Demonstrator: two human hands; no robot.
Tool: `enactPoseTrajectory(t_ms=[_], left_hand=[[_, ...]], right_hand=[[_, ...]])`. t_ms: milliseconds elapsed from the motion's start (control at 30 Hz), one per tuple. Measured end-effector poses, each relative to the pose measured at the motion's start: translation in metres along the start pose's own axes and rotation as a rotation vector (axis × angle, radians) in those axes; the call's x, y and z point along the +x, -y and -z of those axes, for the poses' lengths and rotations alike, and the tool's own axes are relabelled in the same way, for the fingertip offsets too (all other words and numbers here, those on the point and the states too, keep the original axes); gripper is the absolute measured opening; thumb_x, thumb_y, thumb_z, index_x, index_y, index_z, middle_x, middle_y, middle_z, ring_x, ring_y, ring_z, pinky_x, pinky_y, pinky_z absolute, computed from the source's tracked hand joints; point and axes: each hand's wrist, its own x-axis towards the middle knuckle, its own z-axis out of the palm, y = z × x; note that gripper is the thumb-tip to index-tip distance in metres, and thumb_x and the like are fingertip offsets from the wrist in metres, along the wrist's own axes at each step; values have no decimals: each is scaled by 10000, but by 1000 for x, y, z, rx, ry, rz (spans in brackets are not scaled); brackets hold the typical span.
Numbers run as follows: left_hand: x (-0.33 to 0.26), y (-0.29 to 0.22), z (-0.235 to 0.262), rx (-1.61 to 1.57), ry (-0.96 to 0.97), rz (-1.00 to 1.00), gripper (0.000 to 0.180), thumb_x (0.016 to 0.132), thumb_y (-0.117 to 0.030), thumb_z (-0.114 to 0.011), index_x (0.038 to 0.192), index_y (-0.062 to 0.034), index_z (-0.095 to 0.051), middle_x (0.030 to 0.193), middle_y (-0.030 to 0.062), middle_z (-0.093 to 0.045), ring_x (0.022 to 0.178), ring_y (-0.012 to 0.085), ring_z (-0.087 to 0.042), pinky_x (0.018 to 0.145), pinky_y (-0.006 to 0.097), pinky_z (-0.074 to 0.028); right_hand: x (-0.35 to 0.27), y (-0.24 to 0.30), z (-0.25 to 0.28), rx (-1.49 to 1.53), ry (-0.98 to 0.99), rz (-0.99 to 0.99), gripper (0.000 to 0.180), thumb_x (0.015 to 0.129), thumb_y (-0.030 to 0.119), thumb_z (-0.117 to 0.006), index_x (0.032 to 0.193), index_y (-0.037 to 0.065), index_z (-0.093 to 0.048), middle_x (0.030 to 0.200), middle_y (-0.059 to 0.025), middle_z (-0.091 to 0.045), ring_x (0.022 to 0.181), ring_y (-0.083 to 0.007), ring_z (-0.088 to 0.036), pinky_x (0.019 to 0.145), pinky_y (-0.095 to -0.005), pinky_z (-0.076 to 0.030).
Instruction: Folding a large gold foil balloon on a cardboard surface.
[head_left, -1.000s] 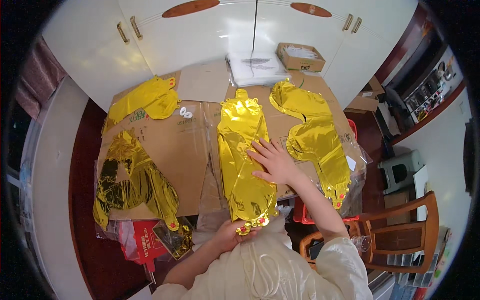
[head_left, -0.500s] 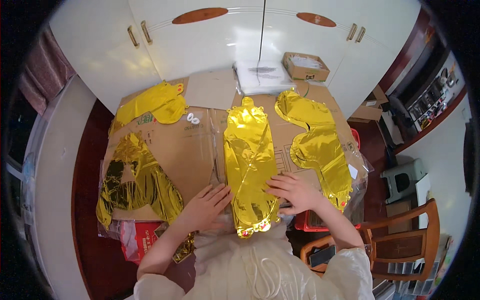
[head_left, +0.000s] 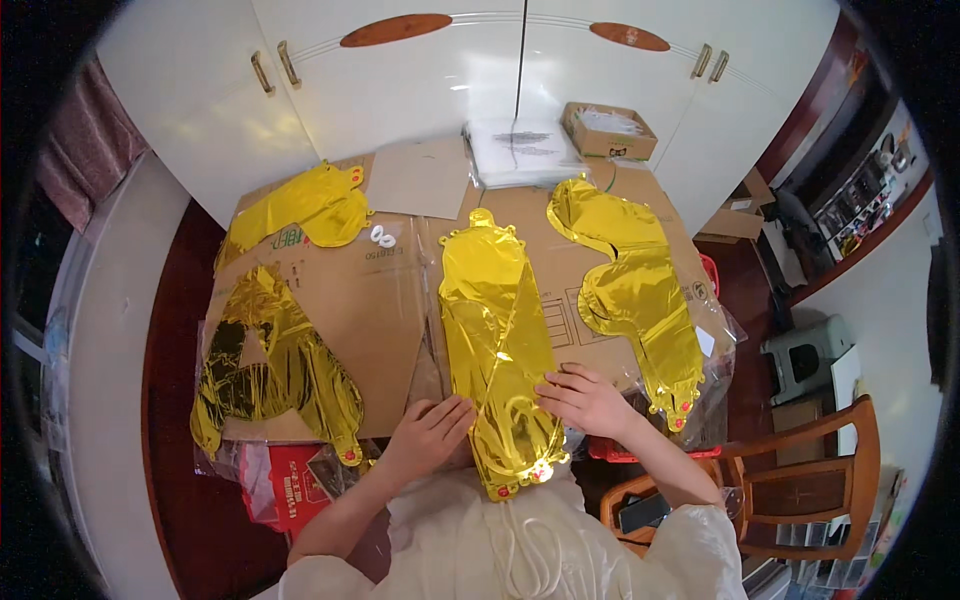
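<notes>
A long flat gold foil balloon [head_left: 497, 310] lies lengthwise on the brown cardboard tabletop [head_left: 380, 330], its near end over the table's front edge against my white clothing. My left hand [head_left: 432, 432] rests on its left edge, fingers stretched out and together. On the opposite edge lies my right hand [head_left: 588, 400], fingers extended over the foil. Both hands are open; neither grips anything. To the left is a gold balloon shaped like an A [head_left: 280, 365]. A curved gold balloon [head_left: 635, 290] lies to the right.
Another gold balloon [head_left: 305, 210] lies far left, near two small white rings [head_left: 383, 236]. A stack of clear plastic bags [head_left: 525, 150] and a small open carton [head_left: 612, 132] stand at the back. A wooden chair [head_left: 810, 490] with a phone [head_left: 645, 512] is at the right.
The middle balloon has slid toward me, its far end tilting slightly left. Both hands have come slightly nearer with it. A gold piece hanging below the A-shaped balloon no longer shows.
</notes>
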Motion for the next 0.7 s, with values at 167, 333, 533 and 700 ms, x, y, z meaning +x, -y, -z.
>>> enactPoseTrajectory(t_ms=[167,333,533,700], left_hand=[[-2,0,-2,-55,-68,-19,318,824,-145,-593,1133,-93,-647,1244,39,-641,1162,169,-587,882,360,-440],[3,-2,-2,-71,-146,-6,258,828,-133,-601,1073,-91,-667,1183,32,-672,1106,164,-621,844,358,-449],[4,-6,-8,-117,-196,13,244,827,-108,-625,1066,-90,-669,1141,41,-694,1098,175,-644,877,357,-477],[3,-7,-14,-153,-182,5,271,817,-109,-648,1085,-76,-655,1139,54,-697,1115,186,-646,960,370,-484]], right_hand=[[-4,0,-7,59,-83,-14,264,731,162,-684,993,149,-667,1187,13,-658,1163,-191,-583,1045,-408,-431],[-3,2,-9,153,-111,-118,224,756,130,-664,980,137,-668,1106,-7,-696,1104,-192,-631,1035,-419,-440],[-4,4,-11,195,-144,-164,213,765,110,-654,976,130,-668,1048,-28,-711,1069,-199,-653,1047,-449,-428],[-6,4,-10,199,-121,-154,215,759,117,-666,973,138,-671,1088,-16,-700,1113,-190,-630,1069,-463,-406]])
